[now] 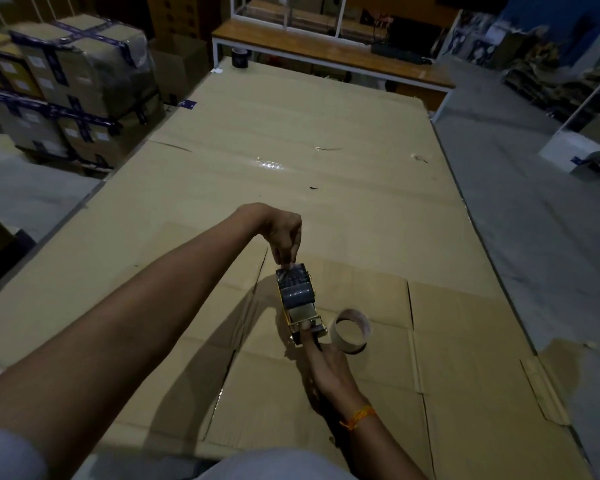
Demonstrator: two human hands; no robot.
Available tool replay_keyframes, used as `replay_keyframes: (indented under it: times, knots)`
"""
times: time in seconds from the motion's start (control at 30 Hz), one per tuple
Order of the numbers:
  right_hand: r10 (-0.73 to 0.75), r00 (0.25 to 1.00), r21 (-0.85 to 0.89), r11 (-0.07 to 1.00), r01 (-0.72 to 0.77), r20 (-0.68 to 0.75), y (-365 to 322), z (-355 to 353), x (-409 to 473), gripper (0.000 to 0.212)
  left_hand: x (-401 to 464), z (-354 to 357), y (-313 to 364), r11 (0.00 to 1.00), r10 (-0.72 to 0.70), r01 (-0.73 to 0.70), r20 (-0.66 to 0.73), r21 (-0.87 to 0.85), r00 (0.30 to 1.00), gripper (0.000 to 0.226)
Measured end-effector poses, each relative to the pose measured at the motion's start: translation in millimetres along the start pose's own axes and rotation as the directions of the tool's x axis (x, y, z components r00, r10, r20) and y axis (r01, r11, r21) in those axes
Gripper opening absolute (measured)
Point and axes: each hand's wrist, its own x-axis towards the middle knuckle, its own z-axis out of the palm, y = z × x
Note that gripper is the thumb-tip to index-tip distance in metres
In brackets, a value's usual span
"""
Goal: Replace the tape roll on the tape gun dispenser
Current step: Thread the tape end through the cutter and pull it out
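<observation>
A yellow tape gun dispenser (300, 303) lies on the cardboard-covered table (326, 168), with a dark roll of tape (297, 292) mounted in it. My right hand (326, 362) grips the gun's handle from below, index finger laid along the frame. My left hand (284, 237) reaches down from above and pinches the loose end of the tape at the gun's far end. An empty cardboard tape core (351, 331) stands on the table just right of the gun.
Another dark tape roll (239, 58) sits at the table's far edge. Stacked taped boxes (70, 88) stand at the left. A wooden bench with a white frame (333, 53) is behind the table. Grey floor lies to the right.
</observation>
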Motion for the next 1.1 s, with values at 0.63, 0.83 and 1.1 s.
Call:
replay_keyframes:
  times: [0.63, 0.83, 1.1]
  knots:
    - [0.043, 0.998, 0.129, 0.991, -0.036, -0.047, 9, -2, 8, 0.082, 18, 5, -12, 0.996, 0.085, -0.085, -0.03, 0.001, 0.996, 0.022]
    - [-0.068, 0.99, 0.006, 0.998, 0.069, -0.126, 6, -7, 12, 0.068, 16, 0, -30, 0.995, 0.103, -0.103, -0.078, 0.002, 0.992, 0.025]
    - [-0.131, 0.968, -0.309, 0.949, 0.06, -0.215, 2, -5, 19, 0.07, 8, 27, -80, 0.998, 0.063, -0.052, -0.273, 0.046, 0.96, 0.023]
